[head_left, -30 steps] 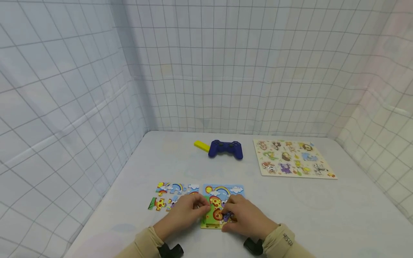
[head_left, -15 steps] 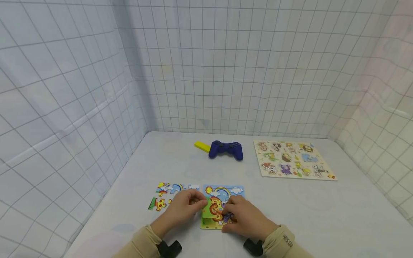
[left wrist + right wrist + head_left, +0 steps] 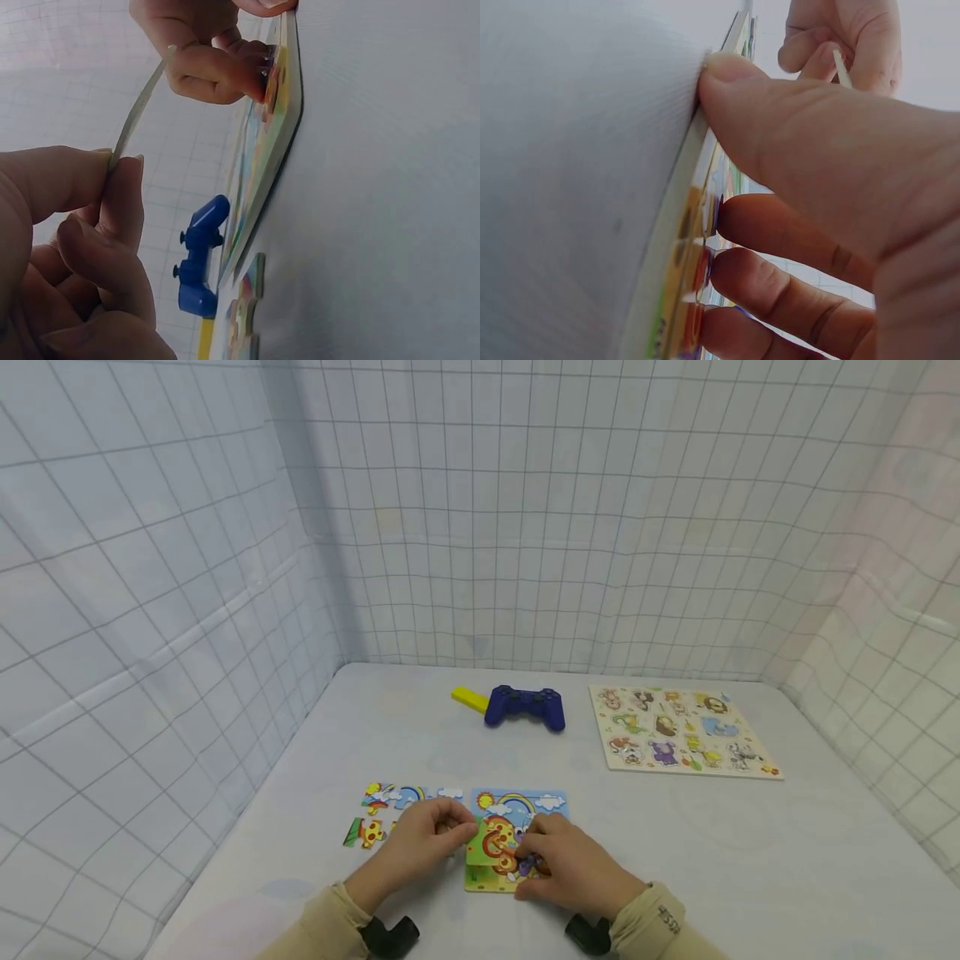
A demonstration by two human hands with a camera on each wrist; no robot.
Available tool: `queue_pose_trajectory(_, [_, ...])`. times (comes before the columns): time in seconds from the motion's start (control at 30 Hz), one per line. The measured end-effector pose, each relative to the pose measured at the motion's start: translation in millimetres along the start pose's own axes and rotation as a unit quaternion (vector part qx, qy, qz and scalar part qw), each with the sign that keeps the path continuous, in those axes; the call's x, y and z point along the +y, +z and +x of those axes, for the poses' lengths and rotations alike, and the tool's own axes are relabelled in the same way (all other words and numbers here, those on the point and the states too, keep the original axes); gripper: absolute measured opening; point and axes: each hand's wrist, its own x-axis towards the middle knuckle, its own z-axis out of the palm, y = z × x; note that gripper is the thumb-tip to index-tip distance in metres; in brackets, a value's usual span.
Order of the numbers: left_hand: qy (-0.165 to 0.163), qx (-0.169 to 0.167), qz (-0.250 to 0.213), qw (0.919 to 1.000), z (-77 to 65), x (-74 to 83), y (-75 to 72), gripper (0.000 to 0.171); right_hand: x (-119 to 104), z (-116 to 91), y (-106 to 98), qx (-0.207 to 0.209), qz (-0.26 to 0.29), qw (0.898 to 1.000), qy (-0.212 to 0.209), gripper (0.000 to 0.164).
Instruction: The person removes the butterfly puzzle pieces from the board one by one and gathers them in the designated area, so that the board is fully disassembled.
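Note:
My left hand [image 3: 429, 842] pinches a thin green, yellow and red puzzle piece [image 3: 480, 854] between thumb and index finger. In the left wrist view the piece [image 3: 139, 109] is edge-on, raised clear of the puzzle board [image 3: 277, 161]. Under it the puzzle board [image 3: 487, 883], with a sun and rainbow picture, lies flat. The right hand [image 3: 573, 868] grips the board's right side: its thumb is against the near edge and its curled fingertips press on the pictured surface, seen in the right wrist view. That hand hides the board's lower right part.
Several loose puzzle pieces [image 3: 370, 833] lie left of the board, partly behind the left hand. Farther back are a blue game controller [image 3: 525, 707], a yellow block [image 3: 469, 698] and a large animal puzzle board [image 3: 678, 731]. Grid-patterned cloth walls [image 3: 510, 527] enclose the table.
The left hand has lifted the puzzle piece's near side from the board and shifted slightly left and away, tilting the piece. The right hand has stayed in place on the board.

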Motion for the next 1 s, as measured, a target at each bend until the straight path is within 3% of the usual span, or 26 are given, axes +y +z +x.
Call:
queue_pose_trajectory(0.2, [-0.005,0.010,0.001,0.9999,-20.7,-1.2,-16.0,0.020,-2.5,1.2,2.9,-0.006,0.010,1.000,0.000,0.036])
queue_pose_trajectory(0.33, [-0.016,0.008,0.020,0.9996,-42.6,-13.9,-34.0,0.019,-1.8,0.8,8.1,-0.009,0.007,1.000,-0.003,0.036])
queue_pose_trajectory(0.63, [-0.079,-0.014,0.054,0.9953,-88.5,-56.7,-103.8,0.021,-0.9,-0.2,7.3,-0.009,-0.019,1.000,0.003,0.040])
queue_pose_trajectory(0.77, [-0.089,-0.019,0.076,0.9930,-93.7,-67.1,-118.5,0.021,-0.9,-1.7,2.7,-0.005,-0.023,1.000,0.000,0.039])
queue_pose_trajectory(1.0, [-0.077,-0.031,0.114,0.9901,-90.1,-67.2,-117.2,0.020,-1.3,-2.0,0.3,-0.004,-0.014,1.000,0.002,0.039])
